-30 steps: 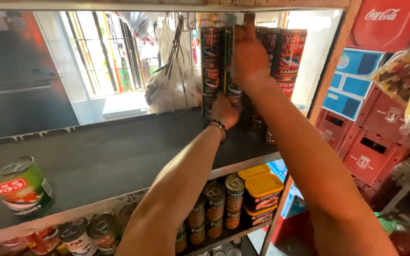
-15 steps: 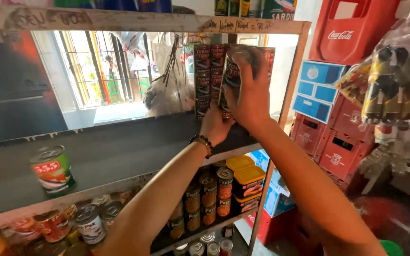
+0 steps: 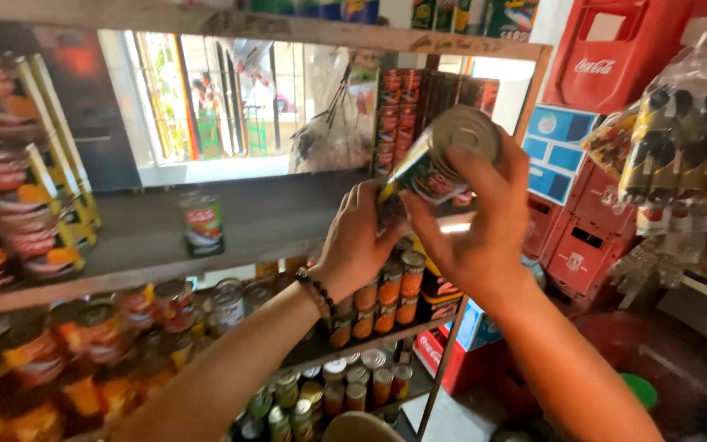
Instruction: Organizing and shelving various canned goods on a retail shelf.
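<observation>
Both hands hold one can [image 3: 439, 160] in front of the shelf [image 3: 272, 214], the left hand [image 3: 362, 237] gripping its lower end and the right hand [image 3: 476, 221] wrapped around its top, and I think a loose grip could drop it onto the cans below [image 3: 386, 286].

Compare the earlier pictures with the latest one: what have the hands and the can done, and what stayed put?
Both hands came down and away from the tall stack of cans at the shelf's right end. The right hand now holds a can tilted, its silver end showing; the left hand grips its lower end. The stack stayed in place, as did the lone can on the shelf.
</observation>
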